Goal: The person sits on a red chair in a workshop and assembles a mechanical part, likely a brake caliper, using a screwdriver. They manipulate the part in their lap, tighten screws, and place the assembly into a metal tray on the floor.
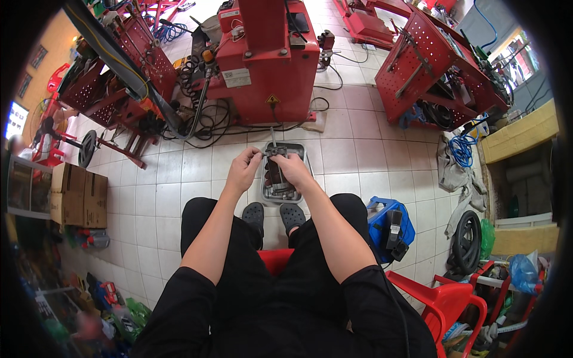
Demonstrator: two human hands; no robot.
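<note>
Over a grey tray [308,160] on the floor, both of my hands meet at a small dark metal part [273,150] with a thin rod standing up from it. My right hand [292,169] is closed around its right side. From the left, my left hand [243,167] pinches at the same part with thumb and fingers together; the exact contact is too small to make out. Beneath them, several metal pieces [279,188] lie in the tray, partly hidden by my right hand.
A red machine [265,77] stands just beyond the tray, with black cables [206,128] at its foot. Red perforated tool carts flank it. Near my right knee is a blue plastic stool [401,224] bearing a black device. Cardboard boxes [77,194] stand at the left.
</note>
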